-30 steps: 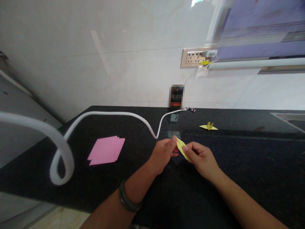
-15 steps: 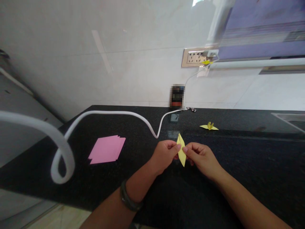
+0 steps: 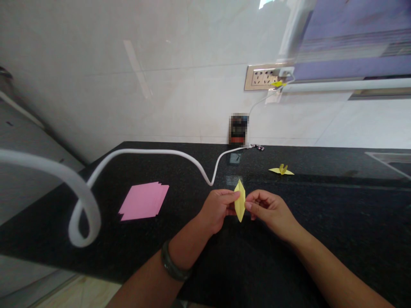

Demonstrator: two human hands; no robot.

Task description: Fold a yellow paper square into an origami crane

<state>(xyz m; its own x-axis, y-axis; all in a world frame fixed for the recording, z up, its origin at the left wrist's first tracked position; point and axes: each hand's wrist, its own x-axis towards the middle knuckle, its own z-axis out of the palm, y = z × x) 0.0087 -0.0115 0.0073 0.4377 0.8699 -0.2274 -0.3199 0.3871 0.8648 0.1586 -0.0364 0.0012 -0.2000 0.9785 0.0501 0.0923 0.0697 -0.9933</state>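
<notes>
A narrow diamond of folded yellow paper (image 3: 239,203) stands nearly upright between my two hands, above the dark counter. My left hand (image 3: 219,207) is closed on its left side, thumb on the near face and fingers behind. At its right edge, my right hand (image 3: 268,209) pinches the paper between thumb and forefinger; the other fingers curl beneath. Further back on the right lies a folded yellow paper piece (image 3: 281,170) with two pointed wings and a raised middle. A loose stack of pink paper sheets (image 3: 144,201) rests to the left of my hands.
A white cable (image 3: 154,151) loops across the black counter (image 3: 180,171) and rises near the camera on the left. It leads to a phone-like device (image 3: 239,129), pixelated, leaning on the wall. A socket panel (image 3: 261,78) with a plug is above. A sink edge (image 3: 385,159) shows at right.
The folded yellow paper has shifted slightly left and turned more upright. My right thumb has slid from its face to its right edge. My left hand has moved a little left.
</notes>
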